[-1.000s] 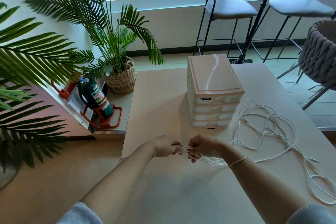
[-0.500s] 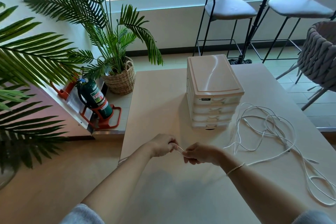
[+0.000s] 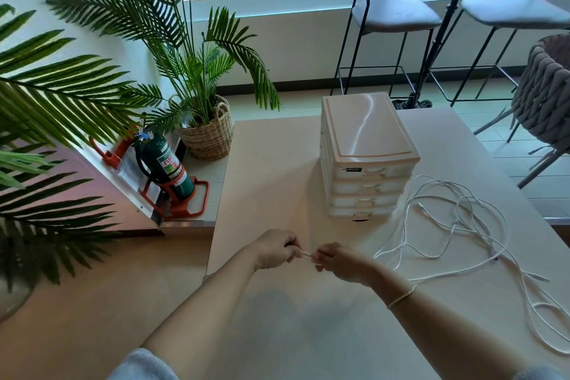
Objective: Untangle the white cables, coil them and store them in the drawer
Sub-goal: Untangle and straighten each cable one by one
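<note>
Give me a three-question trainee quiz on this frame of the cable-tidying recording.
1. True or false: every drawer of the drawer unit is closed.
2. What do the left hand and right hand pinch between them?
3. The loose cables lie: A) on top of the unit, B) on the table right of the unit, C) on the floor.

Key: 1 true; 2 a short stretch of white cable; 3 B.

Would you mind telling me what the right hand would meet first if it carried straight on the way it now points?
Probably the left hand: the right hand points leftward at it, both pinching a short stretch of white cable between them. Depth looks similar, though one view cannot confirm it.
</note>
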### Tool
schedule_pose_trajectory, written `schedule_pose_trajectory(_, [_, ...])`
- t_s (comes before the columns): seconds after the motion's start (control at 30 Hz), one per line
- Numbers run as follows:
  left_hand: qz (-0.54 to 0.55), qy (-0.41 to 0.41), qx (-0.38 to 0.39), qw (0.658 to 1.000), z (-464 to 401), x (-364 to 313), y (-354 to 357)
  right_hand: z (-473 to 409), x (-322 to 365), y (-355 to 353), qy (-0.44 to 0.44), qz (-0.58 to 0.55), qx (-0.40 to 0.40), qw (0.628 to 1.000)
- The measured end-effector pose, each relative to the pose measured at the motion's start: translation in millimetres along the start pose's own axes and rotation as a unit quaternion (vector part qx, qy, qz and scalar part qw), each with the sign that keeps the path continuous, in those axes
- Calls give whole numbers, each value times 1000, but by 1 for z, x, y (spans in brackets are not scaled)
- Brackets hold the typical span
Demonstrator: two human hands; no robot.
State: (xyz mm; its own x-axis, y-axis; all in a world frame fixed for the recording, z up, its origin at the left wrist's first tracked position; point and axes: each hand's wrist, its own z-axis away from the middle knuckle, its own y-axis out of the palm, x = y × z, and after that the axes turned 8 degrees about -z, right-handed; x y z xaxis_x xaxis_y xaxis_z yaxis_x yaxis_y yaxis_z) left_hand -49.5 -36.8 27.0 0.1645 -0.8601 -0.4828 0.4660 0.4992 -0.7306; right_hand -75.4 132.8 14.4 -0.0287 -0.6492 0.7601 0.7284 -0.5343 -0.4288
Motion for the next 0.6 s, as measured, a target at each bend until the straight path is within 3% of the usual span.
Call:
schedule_pose_trajectory(0.1, [2,2,-9,1000,-3,-3,1,3,3,-10,7,10,21,1000])
schedule_pose_trajectory(0.27, [40,32,17,999,0,-11,2,-5,13,-22,7,18,-64,998])
schedule_pose_trajectory(0.4, [50,41,41,997,4,-7,8,-4,9,-10,-10,49,-60,997])
schedule_pose_trajectory(0.6, [18,11,48,999,10,18,9,-5,-7,-8,16,-44,-82,996])
